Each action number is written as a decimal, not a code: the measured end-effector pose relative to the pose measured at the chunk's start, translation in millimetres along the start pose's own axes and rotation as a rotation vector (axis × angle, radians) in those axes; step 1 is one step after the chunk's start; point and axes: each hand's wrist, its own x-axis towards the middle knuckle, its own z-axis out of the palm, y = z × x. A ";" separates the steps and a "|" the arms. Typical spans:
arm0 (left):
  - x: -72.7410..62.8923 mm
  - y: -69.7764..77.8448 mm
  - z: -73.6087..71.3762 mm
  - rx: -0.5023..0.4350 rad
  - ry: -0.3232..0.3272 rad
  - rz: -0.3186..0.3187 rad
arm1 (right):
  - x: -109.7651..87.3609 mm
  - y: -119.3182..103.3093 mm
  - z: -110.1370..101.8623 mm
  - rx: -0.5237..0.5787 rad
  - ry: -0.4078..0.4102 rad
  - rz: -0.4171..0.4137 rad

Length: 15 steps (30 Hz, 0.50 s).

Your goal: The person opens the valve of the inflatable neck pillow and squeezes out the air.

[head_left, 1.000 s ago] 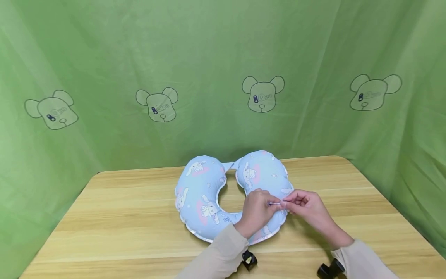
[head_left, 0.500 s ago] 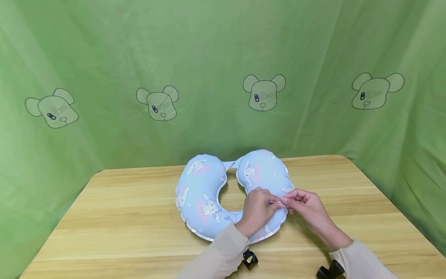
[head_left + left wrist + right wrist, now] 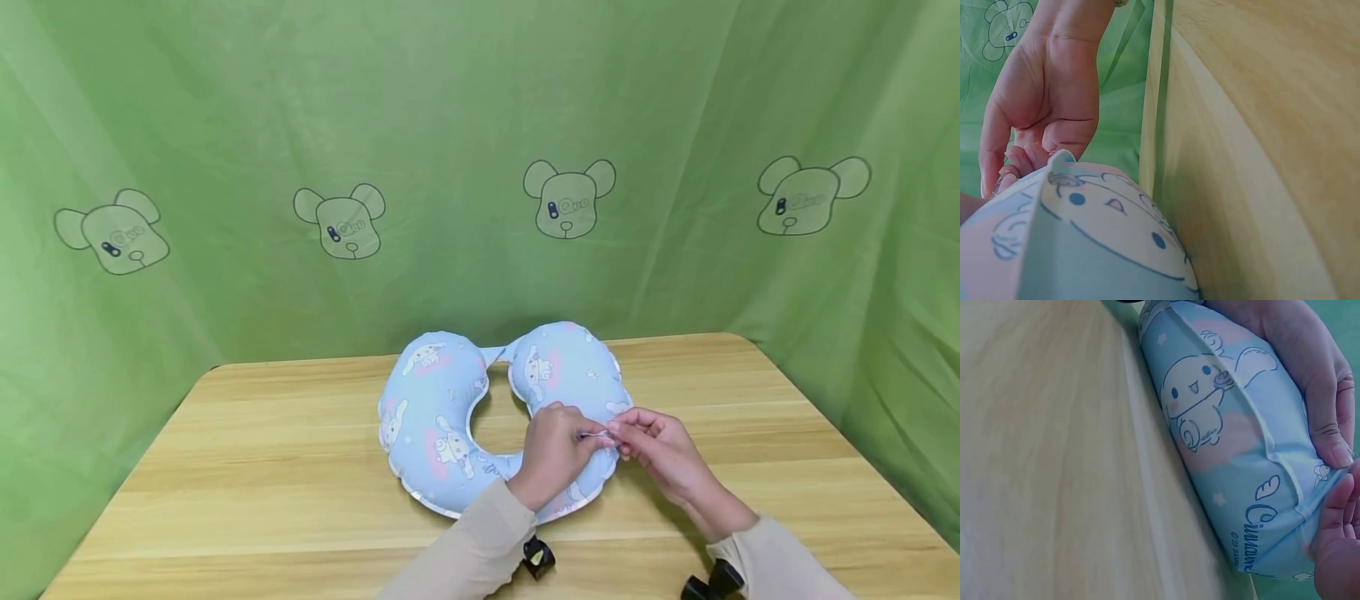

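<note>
A light blue inflated neck pillow (image 3: 431,425) with a white puppy print lies on the table, its strap (image 3: 495,357) at the far side. Over its right side, my left hand (image 3: 555,454) pinches the pillow with thumb and fingers. Fingertip to fingertip with it, my right hand (image 3: 667,454) pinches the same spot from the right. A thin, pale, partly clear bit shows between the fingertips; fingers hide most of it. In the right wrist view, the pillow's fabric (image 3: 1285,469) is drawn into creases toward the pinched spot. The left wrist view shows my right hand (image 3: 1047,94) beyond the pillow's seam.
The pillow stands on a wood-grain table (image 3: 262,467). Green cloth (image 3: 450,108) with mouse-like head drawings hangs behind and at both sides. Black wrist devices (image 3: 537,557) sit under both sleeves.
My right hand's fingers shift slightly at the pinched spot, the thumb moving a little. The left hand and the pillow stay almost still.
</note>
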 end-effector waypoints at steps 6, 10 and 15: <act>0.1 -1.1 -0.8 -0.009 0.003 0.011 | 0.9 0.4 -2.6 -0.102 -0.019 -0.033; -0.5 -1.5 -0.7 -0.024 -0.016 0.009 | 0.1 1.8 -5.1 -0.347 0.024 -0.107; -0.4 -1.0 0.1 -0.046 -0.024 0.000 | -1.8 2.0 -4.8 -0.453 0.085 -0.151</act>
